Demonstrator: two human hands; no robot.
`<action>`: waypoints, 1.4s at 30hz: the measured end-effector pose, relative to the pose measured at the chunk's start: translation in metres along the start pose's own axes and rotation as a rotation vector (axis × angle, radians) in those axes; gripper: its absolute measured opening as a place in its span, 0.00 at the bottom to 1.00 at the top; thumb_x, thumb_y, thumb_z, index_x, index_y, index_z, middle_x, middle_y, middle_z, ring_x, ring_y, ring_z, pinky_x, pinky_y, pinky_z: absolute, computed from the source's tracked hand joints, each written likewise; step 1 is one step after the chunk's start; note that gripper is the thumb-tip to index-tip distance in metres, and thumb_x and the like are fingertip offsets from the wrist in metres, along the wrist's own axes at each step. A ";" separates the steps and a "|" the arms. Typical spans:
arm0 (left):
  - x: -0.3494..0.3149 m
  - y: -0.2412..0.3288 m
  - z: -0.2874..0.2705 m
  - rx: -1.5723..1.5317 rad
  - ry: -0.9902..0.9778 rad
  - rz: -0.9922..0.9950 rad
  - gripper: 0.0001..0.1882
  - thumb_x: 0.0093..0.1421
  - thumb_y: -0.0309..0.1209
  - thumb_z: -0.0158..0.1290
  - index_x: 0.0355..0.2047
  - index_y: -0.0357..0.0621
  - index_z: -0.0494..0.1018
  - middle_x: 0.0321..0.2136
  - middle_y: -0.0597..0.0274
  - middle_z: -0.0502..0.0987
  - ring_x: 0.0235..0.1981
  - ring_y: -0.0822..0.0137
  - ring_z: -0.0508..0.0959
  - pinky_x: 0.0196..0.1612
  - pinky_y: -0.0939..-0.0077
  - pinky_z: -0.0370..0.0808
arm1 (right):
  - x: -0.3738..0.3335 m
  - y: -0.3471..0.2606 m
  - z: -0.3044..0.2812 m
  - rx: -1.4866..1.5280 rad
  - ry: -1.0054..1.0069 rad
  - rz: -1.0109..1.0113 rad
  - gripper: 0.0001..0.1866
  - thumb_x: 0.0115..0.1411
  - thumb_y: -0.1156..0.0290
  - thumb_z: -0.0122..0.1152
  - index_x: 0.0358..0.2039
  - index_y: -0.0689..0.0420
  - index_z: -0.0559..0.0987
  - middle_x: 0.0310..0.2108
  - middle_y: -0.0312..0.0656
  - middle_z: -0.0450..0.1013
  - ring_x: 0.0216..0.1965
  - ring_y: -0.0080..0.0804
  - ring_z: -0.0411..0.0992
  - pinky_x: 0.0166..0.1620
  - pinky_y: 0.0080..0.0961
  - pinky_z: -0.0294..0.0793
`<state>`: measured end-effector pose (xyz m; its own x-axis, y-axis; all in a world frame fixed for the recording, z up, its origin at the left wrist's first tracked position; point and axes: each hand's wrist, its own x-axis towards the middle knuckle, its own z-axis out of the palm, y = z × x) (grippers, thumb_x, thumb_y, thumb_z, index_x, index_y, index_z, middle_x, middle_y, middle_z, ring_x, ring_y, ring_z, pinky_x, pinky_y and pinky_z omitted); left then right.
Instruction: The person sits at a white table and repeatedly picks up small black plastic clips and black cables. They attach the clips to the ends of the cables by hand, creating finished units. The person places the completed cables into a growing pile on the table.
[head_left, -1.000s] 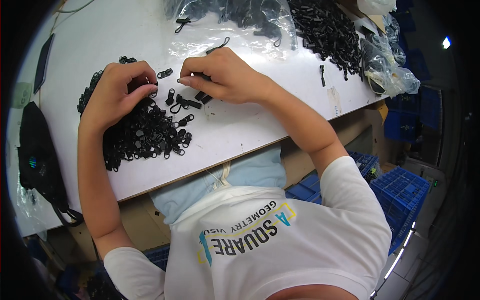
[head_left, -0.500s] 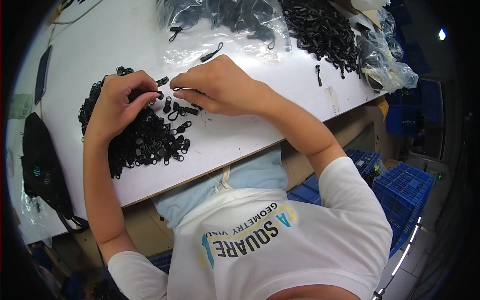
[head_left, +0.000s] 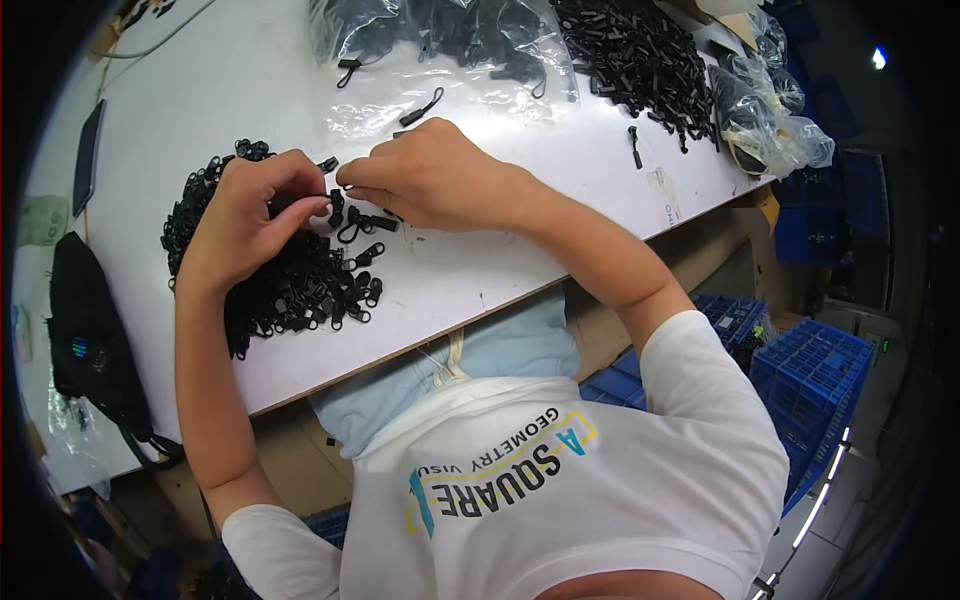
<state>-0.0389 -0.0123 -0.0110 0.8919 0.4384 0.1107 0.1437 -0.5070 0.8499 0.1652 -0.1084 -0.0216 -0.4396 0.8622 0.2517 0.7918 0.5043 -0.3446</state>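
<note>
My left hand (head_left: pixel 262 212) is at the right edge of a heap of black zipper sliders (head_left: pixel 290 290), thumb and forefinger pinched on a small black zipper slider. The fingers hide most of that slider. My right hand (head_left: pixel 425 175) is just to its right, its fingertips pressed together and almost meeting the left ones; what they hold is too small and covered to make out. Below the fingertips, a black cord zipper pull (head_left: pixel 382 223) with a loop lies on the white table among a few loose sliders (head_left: pixel 370 254).
Behind the hands lies a clear plastic bag (head_left: pixel 450 60) of black cord pulls, with one loose pull (head_left: pixel 422 107) before it. A large heap of black pulls (head_left: pixel 640 65) is at the back right. A black pouch (head_left: pixel 90 340) and a phone (head_left: pixel 89 158) are at the left; blue crates (head_left: pixel 810 370) stand at the right.
Both hands have shifted slightly down, and the fingertips have come closer together. The small slider at the left fingertips is now more hidden. The heaps look the same.
</note>
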 end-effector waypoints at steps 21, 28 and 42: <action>0.002 0.005 0.009 0.207 -0.009 0.277 0.09 0.47 0.16 0.55 0.30 0.38 0.71 0.23 0.57 0.74 0.26 0.55 0.75 0.30 0.67 0.70 | 0.001 0.008 -0.003 0.324 -0.117 -0.013 0.08 0.56 0.68 0.58 0.28 0.59 0.78 0.21 0.44 0.73 0.21 0.45 0.68 0.28 0.35 0.66; 0.003 0.006 0.014 0.195 -0.011 0.302 0.08 0.47 0.16 0.55 0.28 0.39 0.71 0.22 0.57 0.72 0.25 0.56 0.74 0.29 0.67 0.69 | 0.002 0.010 -0.009 0.369 -0.236 -0.050 0.09 0.58 0.67 0.55 0.29 0.59 0.79 0.20 0.48 0.72 0.23 0.47 0.70 0.30 0.37 0.67; 0.004 0.019 0.017 0.524 0.020 0.564 0.09 0.41 0.19 0.55 0.26 0.40 0.72 0.22 0.63 0.72 0.25 0.62 0.71 0.29 0.70 0.68 | 0.000 0.013 -0.010 0.579 -0.333 -0.106 0.15 0.61 0.63 0.53 0.25 0.62 0.75 0.15 0.48 0.66 0.17 0.44 0.62 0.25 0.33 0.60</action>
<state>-0.0253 -0.0324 -0.0033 0.8832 0.0202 0.4685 -0.1414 -0.9411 0.3072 0.1798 -0.1020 -0.0168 -0.6831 0.7285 0.0513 0.4227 0.4517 -0.7857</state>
